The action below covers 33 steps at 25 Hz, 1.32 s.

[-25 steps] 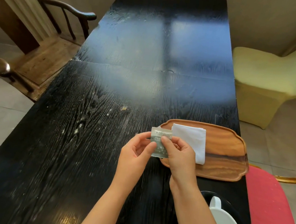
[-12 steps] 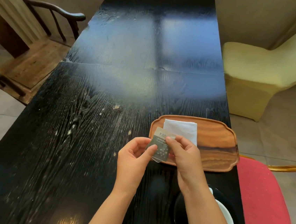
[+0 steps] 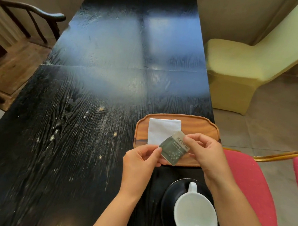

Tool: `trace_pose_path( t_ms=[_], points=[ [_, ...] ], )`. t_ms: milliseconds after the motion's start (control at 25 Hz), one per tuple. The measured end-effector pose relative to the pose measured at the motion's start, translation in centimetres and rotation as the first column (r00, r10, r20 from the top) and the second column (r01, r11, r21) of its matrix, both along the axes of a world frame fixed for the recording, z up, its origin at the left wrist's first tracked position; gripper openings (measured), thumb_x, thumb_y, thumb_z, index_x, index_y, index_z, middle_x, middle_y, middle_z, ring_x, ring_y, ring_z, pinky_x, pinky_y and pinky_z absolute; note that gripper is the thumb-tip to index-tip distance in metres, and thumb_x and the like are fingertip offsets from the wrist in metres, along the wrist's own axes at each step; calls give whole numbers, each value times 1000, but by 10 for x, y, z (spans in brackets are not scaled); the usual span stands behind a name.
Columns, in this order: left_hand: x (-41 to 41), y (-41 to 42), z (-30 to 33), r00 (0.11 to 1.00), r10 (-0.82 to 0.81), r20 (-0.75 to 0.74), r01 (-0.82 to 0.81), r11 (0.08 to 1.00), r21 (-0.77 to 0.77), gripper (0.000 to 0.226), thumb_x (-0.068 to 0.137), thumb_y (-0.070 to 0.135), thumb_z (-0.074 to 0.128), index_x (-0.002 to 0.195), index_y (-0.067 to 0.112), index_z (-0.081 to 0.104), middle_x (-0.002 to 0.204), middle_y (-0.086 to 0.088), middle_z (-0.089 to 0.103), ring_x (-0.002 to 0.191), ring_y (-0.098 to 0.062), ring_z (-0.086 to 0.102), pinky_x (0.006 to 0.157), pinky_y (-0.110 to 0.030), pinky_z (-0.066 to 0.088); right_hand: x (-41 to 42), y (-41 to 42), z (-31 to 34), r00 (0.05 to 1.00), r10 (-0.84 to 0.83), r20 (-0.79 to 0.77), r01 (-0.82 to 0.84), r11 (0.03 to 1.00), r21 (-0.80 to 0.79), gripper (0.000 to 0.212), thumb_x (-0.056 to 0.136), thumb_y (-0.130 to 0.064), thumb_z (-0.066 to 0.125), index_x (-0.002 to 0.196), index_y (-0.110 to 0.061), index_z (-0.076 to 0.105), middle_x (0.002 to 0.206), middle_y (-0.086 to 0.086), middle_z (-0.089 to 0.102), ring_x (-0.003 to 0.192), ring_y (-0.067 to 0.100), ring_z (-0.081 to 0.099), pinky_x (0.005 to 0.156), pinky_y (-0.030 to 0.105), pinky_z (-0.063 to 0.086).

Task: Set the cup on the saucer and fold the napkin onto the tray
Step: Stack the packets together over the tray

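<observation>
A white cup (image 3: 196,215) stands on a black saucer (image 3: 169,199) near the table's front right edge, its handle pointing away from me. Behind it lies a wooden tray (image 3: 200,126) with a folded white napkin (image 3: 161,130) on its left half. Above the tray's near edge, both hands hold a small grey-green sachet (image 3: 174,148). My left hand (image 3: 140,160) pinches its lower left corner. My right hand (image 3: 205,152) pinches its upper right edge. My right forearm crosses just right of the cup.
The black wooden table (image 3: 90,106) carries scattered crumbs. A dark wooden chair (image 3: 25,19) stands at the left, a yellow covered chair (image 3: 241,71) at the right, and a pink chair (image 3: 252,188) beside the tray and cup.
The sachet has tilted, its right end now raised, and both hands have shifted right over the tray. The view has dropped, bringing the whole cup and saucer into sight.
</observation>
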<state>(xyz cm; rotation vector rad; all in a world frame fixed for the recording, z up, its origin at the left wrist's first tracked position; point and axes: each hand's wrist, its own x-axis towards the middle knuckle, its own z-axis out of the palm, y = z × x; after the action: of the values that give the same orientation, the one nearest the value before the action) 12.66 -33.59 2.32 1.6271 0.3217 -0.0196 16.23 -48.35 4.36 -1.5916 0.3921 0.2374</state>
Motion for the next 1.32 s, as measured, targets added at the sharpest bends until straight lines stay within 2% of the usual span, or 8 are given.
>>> trace_pose_path(
  t_ms=[160, 360, 480, 600, 720, 840, 1080, 1320],
  points=[
    [8, -21, -2, 988, -154, 10, 152, 984, 98, 20, 90, 12, 56, 78, 17, 71, 61, -2, 71, 60, -14, 68, 60, -22, 54, 6, -28, 4, 994, 52, 95, -39, 990, -136, 10, 82, -8, 65, 74, -14, 68, 67, -1, 67, 54, -3, 57, 53, 9, 45],
    [17, -49, -9, 923, -383, 49, 351, 885, 304, 17, 93, 20, 53, 90, 14, 69, 77, 4, 69, 73, -4, 63, 70, -16, 48, 42, -77, 10, 974, 184, 132, -127, 927, -354, 10, 82, -5, 65, 74, -10, 69, 67, 6, 65, 56, 3, 56, 56, 15, 47],
    [19, -64, -15, 850, -511, 127, 344, 723, 600, 28, 93, 25, 51, 118, 17, 57, 111, 3, 61, 99, -5, 54, 84, -17, 45, 81, -99, -4, 947, 312, 69, -241, 839, -488, 11, 80, -11, 67, 72, -17, 70, 71, 5, 68, 66, 11, 59, 70, 31, 48],
    [28, -89, -26, 766, -640, 69, 323, 476, 818, 43, 86, 36, 40, 124, 18, 49, 122, -9, 55, 107, -24, 54, 81, -34, 48, 103, -97, -36, 883, 466, -59, -418, 722, -552, 16, 79, -13, 67, 68, -23, 68, 71, 1, 68, 67, 10, 58, 70, 32, 47],
    [42, -111, -30, 743, -640, -194, 456, 274, 846, 54, 91, 43, 32, 140, 18, 32, 140, -15, 37, 122, -30, 40, 90, -43, 41, 111, -91, -62, 849, 511, -131, -484, 654, -582, 17, 79, -17, 68, 65, -27, 66, 71, -1, 67, 68, 10, 58, 65, 26, 47],
    [50, -118, -35, 723, -593, -355, 540, 163, 826, 58, 95, 44, 34, 143, 14, 23, 142, -12, 30, 124, -27, 33, 94, -42, 36, 110, -88, -75, 856, 504, -112, -446, 613, -652, 9, 80, -19, 67, 72, -22, 68, 70, -5, 64, 69, 9, 57, 60, 16, 41],
    [48, -122, -44, 708, -569, -419, 583, 134, 802, 59, 95, 42, 36, 142, 11, 22, 139, -11, 31, 122, -26, 35, 93, -42, 37, 107, -84, -86, 848, 526, -67, -386, 524, -759, 5, 80, -20, 65, 77, -20, 69, 78, -5, 57, 78, 15, 56, 75, 37, 50],
    [47, -119, -47, 731, -569, -376, 549, 165, 819, 57, 94, 41, 38, 142, 12, 23, 141, -10, 31, 122, -25, 36, 93, -40, 38, 104, -81, -89, 858, 514, -12, -335, 541, -772, 4, 79, -18, 62, 76, -20, 65, 74, -7, 55, 77, 14, 55, 74, 39, 50]
  ],
)
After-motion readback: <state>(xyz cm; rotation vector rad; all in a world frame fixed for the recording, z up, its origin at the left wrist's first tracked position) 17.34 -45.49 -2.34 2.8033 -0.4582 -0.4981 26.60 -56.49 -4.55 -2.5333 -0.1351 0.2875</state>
